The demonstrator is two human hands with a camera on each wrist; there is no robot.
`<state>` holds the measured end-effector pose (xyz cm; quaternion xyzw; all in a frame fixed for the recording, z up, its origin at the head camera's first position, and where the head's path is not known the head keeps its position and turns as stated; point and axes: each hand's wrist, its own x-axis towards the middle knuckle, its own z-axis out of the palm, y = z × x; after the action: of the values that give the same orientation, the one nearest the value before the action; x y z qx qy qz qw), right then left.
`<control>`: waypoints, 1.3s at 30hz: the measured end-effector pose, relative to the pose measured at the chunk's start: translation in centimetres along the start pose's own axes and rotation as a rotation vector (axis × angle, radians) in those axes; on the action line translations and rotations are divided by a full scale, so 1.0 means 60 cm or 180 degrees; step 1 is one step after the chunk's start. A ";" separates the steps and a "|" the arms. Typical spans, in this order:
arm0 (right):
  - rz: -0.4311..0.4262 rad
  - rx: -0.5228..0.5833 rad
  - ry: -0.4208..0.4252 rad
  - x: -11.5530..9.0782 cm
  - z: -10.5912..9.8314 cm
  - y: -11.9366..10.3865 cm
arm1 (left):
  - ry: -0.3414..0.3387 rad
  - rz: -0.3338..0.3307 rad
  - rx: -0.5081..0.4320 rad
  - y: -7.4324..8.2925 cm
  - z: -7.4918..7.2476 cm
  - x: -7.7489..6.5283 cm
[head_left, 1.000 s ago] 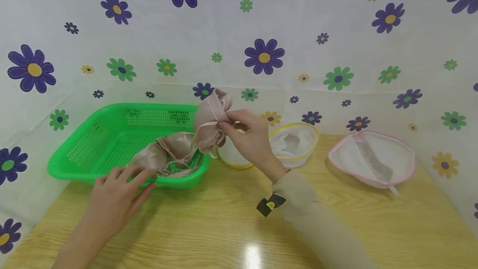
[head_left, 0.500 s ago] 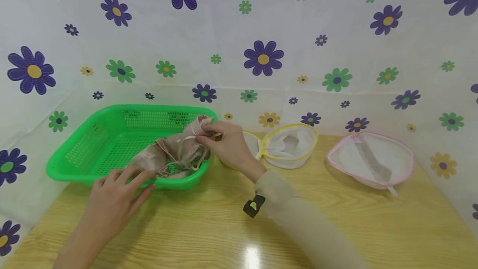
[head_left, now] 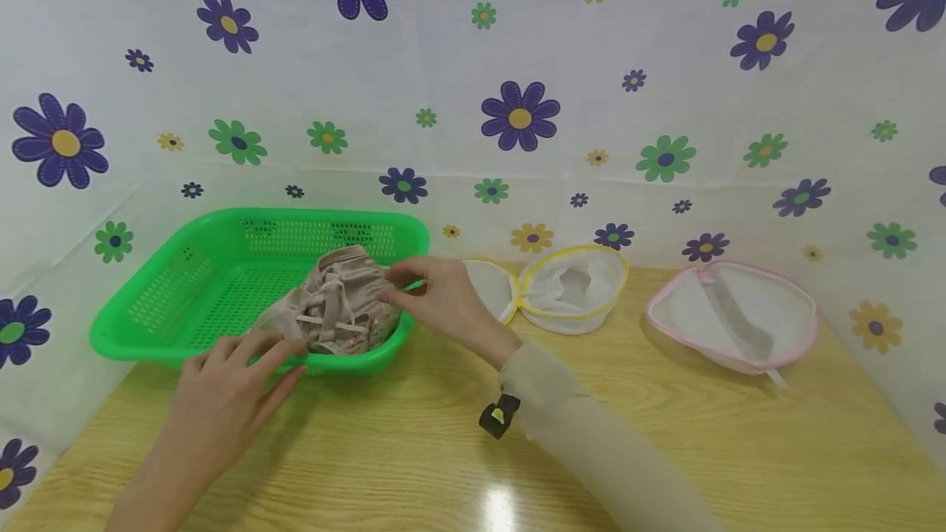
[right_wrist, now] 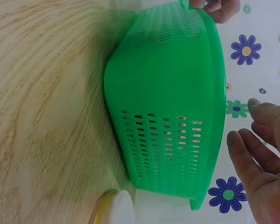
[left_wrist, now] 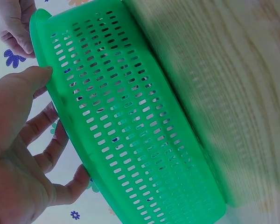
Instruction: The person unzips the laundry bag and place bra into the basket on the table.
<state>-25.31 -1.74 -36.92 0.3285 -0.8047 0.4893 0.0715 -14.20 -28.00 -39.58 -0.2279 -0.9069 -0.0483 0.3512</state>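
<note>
A dusty pink satin bra lies bunched in the right end of a green plastic basket, its straps and lace edge showing on top. My right hand hovers over the basket's right rim with its fingertips beside the bra. In the right wrist view, that hand's thumb and fingers stand apart with nothing between them. My left hand holds the basket's near rim. The left wrist view shows its thumb against the outside of the rim and its fingers reaching over behind it.
Right of the basket sits a white mesh laundry bag with two yellow-rimmed round halves, partly behind my right hand. Farther right lies a pink-edged white mesh bag. Everything stands on a wooden table before a flowered curtain.
My right hand has come down and left with a bra cup, laid it over the rest of the bra in the basket, and let go. My left hand has stayed on the rim.
</note>
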 end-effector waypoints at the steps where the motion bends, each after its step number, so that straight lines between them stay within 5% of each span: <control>1: -0.0022 -0.0029 -0.0017 -0.001 0.000 0.000 | -0.0001 0.0001 -0.0003 0.000 0.001 0.000; 6: -0.0223 -0.0403 -0.0326 -0.001 0.000 -0.003 | -0.0010 -0.0006 -0.0024 0.000 0.002 0.000; 11: -0.0663 -0.1403 -0.1122 0.000 0.001 -0.024 | -0.0015 -0.0023 -0.0056 0.000 0.002 0.001; 17: -0.0635 -0.2057 -0.1762 0.008 0.011 -0.041 | -0.0029 -0.0025 -0.0047 0.002 0.002 0.001; 28: -0.0530 -0.2156 -0.1707 0.015 0.031 -0.028 | 0.0069 0.0024 -0.0031 0.005 0.008 0.004; 39: -0.0594 -0.2068 -0.1360 -0.026 -0.033 -0.045 | -0.0007 -0.0054 -0.0116 0.002 0.004 -0.004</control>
<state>-22.90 -0.22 -34.58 0.4548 -0.8810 0.1215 0.0469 -14.11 -27.92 -39.93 -0.2267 -0.9081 -0.0676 0.3456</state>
